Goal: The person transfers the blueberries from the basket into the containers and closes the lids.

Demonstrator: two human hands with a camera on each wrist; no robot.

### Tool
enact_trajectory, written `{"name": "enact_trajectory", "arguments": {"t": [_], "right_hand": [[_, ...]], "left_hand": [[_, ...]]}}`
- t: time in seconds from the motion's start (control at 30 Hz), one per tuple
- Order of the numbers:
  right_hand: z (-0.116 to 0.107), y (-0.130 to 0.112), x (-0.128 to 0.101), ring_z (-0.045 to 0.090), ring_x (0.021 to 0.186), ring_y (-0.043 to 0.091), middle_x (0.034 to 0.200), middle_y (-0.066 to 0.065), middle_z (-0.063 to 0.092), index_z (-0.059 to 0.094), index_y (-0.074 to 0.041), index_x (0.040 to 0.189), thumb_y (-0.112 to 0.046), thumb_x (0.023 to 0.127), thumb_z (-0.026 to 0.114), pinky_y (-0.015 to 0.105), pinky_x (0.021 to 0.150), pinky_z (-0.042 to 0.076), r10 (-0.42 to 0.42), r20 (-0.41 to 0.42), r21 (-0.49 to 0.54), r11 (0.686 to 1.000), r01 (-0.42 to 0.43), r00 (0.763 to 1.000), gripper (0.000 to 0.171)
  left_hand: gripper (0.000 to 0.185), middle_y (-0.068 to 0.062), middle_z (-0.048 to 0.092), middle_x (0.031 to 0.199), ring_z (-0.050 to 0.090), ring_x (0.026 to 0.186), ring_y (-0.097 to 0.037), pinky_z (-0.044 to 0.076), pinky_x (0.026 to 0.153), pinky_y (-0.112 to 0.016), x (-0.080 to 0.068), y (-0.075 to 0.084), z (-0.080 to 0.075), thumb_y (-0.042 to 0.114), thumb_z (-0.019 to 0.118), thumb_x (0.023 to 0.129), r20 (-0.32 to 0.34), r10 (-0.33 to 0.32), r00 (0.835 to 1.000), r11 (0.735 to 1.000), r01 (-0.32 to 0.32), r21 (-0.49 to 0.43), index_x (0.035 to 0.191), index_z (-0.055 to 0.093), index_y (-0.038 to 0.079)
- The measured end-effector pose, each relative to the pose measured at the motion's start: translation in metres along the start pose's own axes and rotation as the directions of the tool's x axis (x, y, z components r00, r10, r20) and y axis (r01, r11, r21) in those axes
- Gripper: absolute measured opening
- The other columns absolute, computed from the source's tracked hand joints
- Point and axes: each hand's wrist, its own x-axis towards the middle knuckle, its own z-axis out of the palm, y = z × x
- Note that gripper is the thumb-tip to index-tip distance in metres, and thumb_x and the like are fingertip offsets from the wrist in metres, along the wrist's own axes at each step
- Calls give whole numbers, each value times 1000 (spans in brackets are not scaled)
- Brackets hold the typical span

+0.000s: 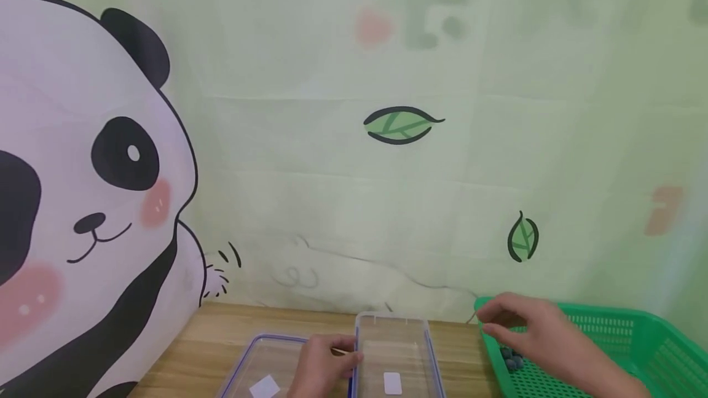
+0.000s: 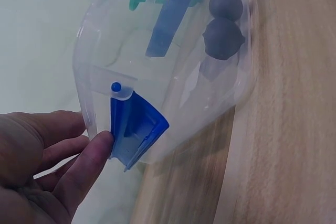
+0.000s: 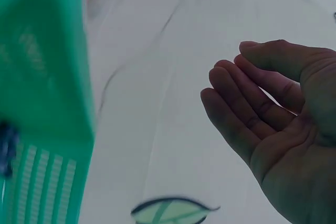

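- Your left hand (image 1: 321, 364) grips the near left edge of the clear box (image 1: 395, 349), fingers and thumb curled round its rim; in the left wrist view a fingertip (image 2: 97, 145) presses beside the blue latch (image 2: 136, 132).
- The box sits on the bench (image 1: 221, 330), with its lid (image 1: 260, 364) lying flat just to its left. Each carries a white label.
- Through the box wall the left wrist view shows dark round balls (image 2: 223, 35) inside.
- Your right hand (image 1: 525, 324) hovers above the green basket (image 1: 636, 336), fingers relaxed and slightly bent, holding nothing; the right wrist view shows its palm bare.
- The basket stands at the right end of the bench, just beside the box, with a few dark balls (image 1: 511, 358) on its floor under your hand.
- The bench is pale wood with a visible grain.
- Behind it hangs a pale green cloth (image 1: 354, 171) printed with a large panda (image 1: 83, 189) at left and two leaves (image 1: 402, 124).
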Motion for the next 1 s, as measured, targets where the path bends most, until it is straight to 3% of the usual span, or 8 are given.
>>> {"name": "enact_trajectory", "arguments": {"t": [0.17,0.3,0.5,0.73,1.0], "right_hand": [[-20,21,6,69,90,3,102,-10,74,75,-14,110,-15,99,77,26,77,63,-18,21,-53,998,19,1000,12],[-23,40,12,69,89,4,101,-9,74,75,-13,108,-14,99,77,26,76,63,-22,70,-55,998,26,997,9],[-19,68,22,68,86,5,97,-8,73,75,-11,103,-11,97,78,26,71,61,33,153,-76,997,-21,988,7],[-10,100,25,70,85,11,97,-1,75,76,-5,102,-4,95,77,27,71,61,77,190,-71,995,-64,979,7],[-1,134,22,70,87,15,97,5,76,76,-1,101,-1,92,76,26,72,60,118,240,-21,993,-116,964,9]], "left_hand": [[26,-10,76,92,73,74,-20,66,64,-32,1,-1,1,-4,82,88,6,6,1000,1000,-6,-7,111,76,-12],[26,-10,76,93,73,76,-20,66,65,-32,1,0,0,-5,82,88,8,4,1000,1000,-4,-9,111,75,-12],[26,-10,75,96,73,81,-20,67,66,-31,0,2,-1,-4,82,88,15,12,1000,1000,-11,-21,112,75,-13],[27,-10,75,95,73,80,-20,67,67,-32,0,1,-1,-4,81,89,21,-5,1000,999,6,-38,114,74,-13],[26,-10,75,91,73,77,-19,67,65,-32,-1,0,0,-4,82,88,9,22,1000,998,-22,-52,111,75,-14]]}}
